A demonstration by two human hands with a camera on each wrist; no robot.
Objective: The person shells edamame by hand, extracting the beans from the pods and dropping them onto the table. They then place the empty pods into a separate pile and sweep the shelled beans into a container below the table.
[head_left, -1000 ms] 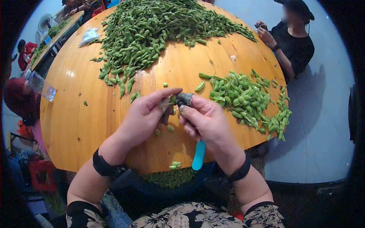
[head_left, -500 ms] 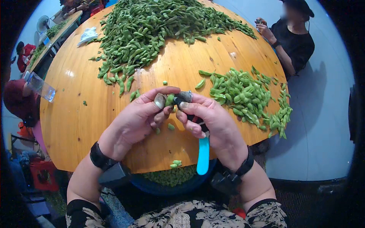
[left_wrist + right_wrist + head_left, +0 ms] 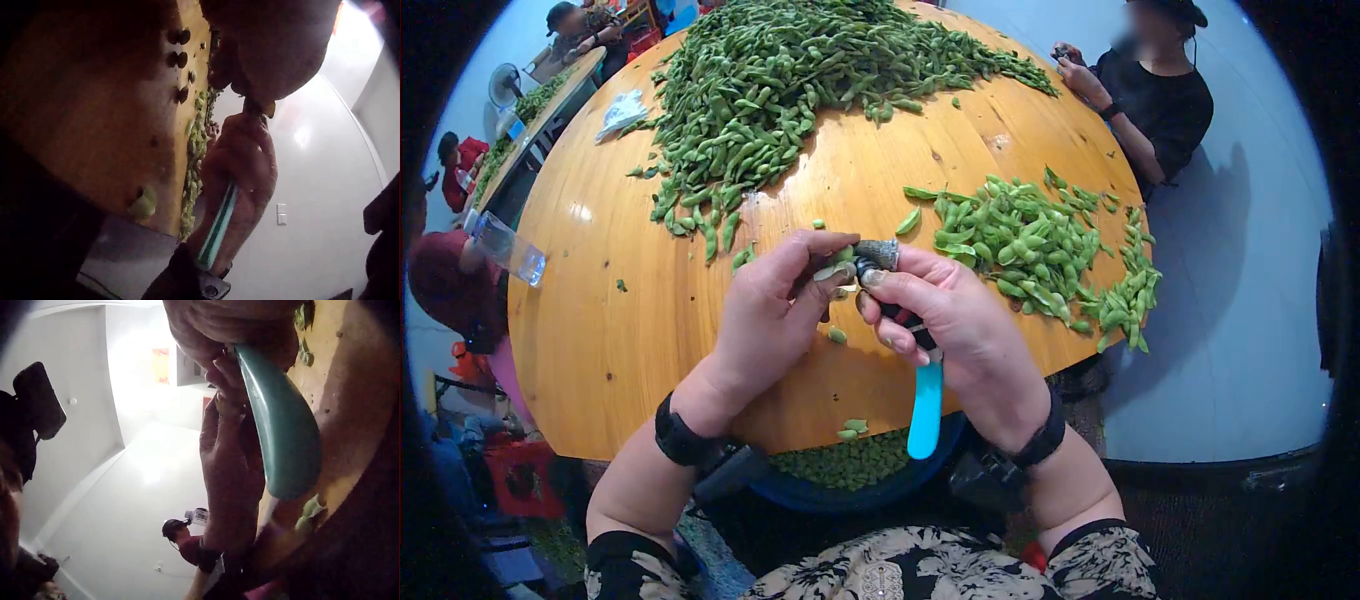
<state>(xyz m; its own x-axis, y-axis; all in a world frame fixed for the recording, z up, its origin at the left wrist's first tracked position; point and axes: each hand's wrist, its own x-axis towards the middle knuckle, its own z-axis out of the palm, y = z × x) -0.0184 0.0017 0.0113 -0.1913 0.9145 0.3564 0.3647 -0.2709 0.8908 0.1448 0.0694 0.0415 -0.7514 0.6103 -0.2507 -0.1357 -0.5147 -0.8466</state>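
Left hand point(image 3: 772, 302) rolled inward since earlier frame, grip pinching pod point(image 3: 845, 256); right hand point(image 3: 950, 312) curled round tool point(image 3: 924, 405).

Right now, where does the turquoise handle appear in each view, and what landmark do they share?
Head: turquoise handle, low, just right of centre, jutting below the right hand.
Left wrist: turquoise handle, below centre, slanting from the right hand.
Right wrist: turquoise handle, large, right of centre.
Shared landmark: the wooden table, central in head, left in left wrist, right in right wrist.
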